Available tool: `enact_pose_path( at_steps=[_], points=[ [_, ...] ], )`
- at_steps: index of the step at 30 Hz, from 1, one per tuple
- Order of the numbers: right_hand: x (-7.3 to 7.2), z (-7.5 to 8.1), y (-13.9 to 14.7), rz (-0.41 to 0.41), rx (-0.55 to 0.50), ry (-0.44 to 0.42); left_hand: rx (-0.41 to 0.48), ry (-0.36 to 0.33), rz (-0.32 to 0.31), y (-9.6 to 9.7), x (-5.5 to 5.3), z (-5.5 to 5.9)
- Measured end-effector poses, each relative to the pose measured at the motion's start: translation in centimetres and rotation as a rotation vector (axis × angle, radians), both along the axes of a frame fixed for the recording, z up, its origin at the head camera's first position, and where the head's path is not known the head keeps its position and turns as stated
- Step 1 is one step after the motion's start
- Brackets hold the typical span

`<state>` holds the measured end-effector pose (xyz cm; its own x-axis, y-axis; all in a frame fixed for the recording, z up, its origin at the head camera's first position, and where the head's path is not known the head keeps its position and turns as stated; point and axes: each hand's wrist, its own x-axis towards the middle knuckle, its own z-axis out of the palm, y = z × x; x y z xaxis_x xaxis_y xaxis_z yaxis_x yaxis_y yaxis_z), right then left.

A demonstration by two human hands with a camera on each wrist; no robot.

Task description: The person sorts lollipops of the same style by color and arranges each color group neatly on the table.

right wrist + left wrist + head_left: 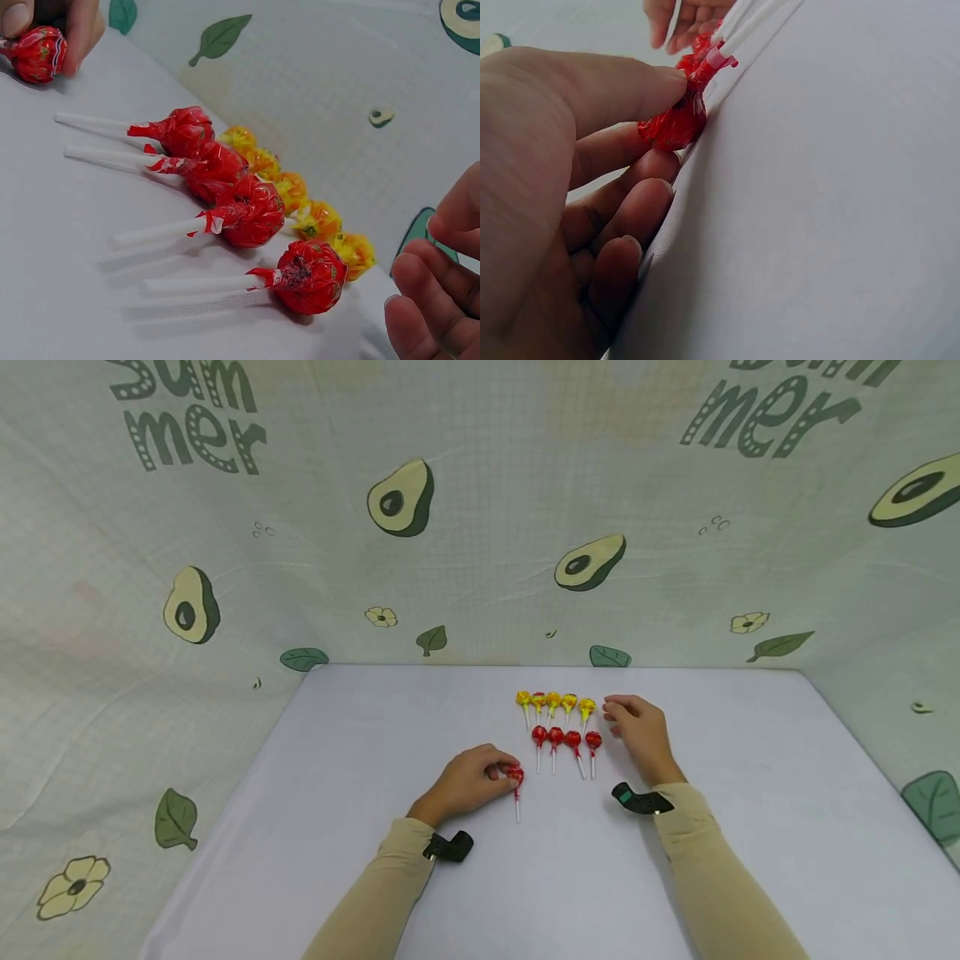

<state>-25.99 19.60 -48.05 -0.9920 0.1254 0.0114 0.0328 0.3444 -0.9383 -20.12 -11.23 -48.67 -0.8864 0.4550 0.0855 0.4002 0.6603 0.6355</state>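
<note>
My left hand (pixel 471 779) pinches a red-wrapped lollipop (pixel 676 124) by its head, between thumb and fingers, low over the white table. Its white stick points toward me in the head view. To the right of it lies a row of red lollipops (pixel 251 212), heads away from me and sticks toward me. Behind them runs a row of yellow lollipops (pixel 553 700), laid out the same way. My right hand (pixel 637 729) is just right of the yellow row's end, fingers loosely bent with nothing between them.
The white tabletop (pixel 360 735) reaches back to a hanging cloth (pixel 480 510) printed with avocados, leaves and flowers. The cloth also rises along both sides. Dark bands with cameras (pixel 641 799) sit on both wrists over beige sleeves.
</note>
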Motion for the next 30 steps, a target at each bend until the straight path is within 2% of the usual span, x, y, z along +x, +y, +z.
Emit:
enact_pose_path(
  at_steps=[8,12,17,21,30],
  points=[
    [1.7,0.2,0.2,0.009,-0.024,0.013,0.000,0.000,0.002,-0.2,0.0,-0.5],
    [2.7,0.3,0.4,0.018,0.002,0.017,0.043,-0.002,0.000,-0.2,-0.1,-0.6],
    [3.7,0.2,0.7,0.012,0.003,0.011,0.085,-0.033,0.040,-0.2,-0.1,-0.4],
    [4.2,0.1,0.7,0.004,-0.003,-0.005,0.109,-0.051,0.057,-0.1,0.0,-0.4],
    [4.4,0.2,0.4,0.015,-0.017,0.027,0.150,-0.058,0.082,-0.2,-0.1,-0.5]
  ],
)
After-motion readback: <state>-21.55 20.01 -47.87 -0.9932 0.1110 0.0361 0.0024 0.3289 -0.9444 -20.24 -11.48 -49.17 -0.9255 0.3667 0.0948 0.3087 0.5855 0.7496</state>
